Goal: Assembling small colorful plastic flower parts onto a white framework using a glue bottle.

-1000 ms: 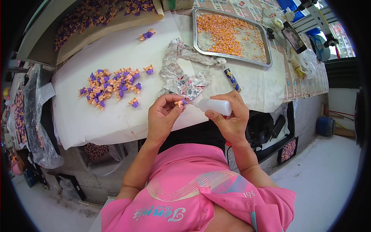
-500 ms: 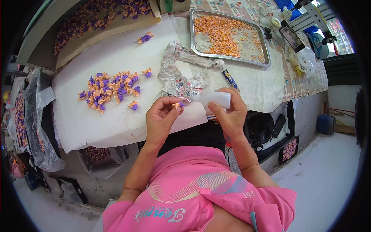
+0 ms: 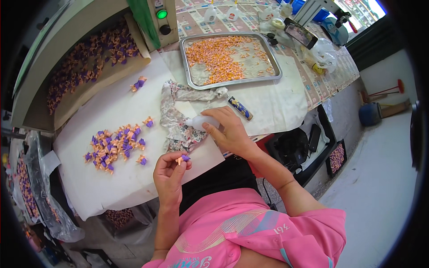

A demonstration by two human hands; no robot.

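Between the thumb and fingertips of my left hand (image 3: 168,178) is a small peach-and-purple plastic figure (image 3: 182,159), held near the table's front edge. My right hand (image 3: 231,133) grips a white squeeze bottle (image 3: 204,121), tipped so its narrow nozzle points left over a crumpled floral cloth (image 3: 169,105). The bottle is apart from the figure. On the white paper to the left lies a pile of similar figures (image 3: 117,145), with a few single ones around it. A dark blue patterned tube (image 3: 240,108) rests just beyond my right hand.
A metal tray (image 3: 234,83) with many small orange-and-pink pieces stands at the back. At the far left, a machine opening (image 3: 154,27) has more figures on brown sheet. A phone on a stand (image 3: 300,33), a plastic bag (image 3: 322,53) and small white bottles (image 3: 232,13) are farther back.
My right hand has moved the bottle away from the figure and over the cloth. My left hand keeps the figure, now nearer to me. The whole view has shifted.
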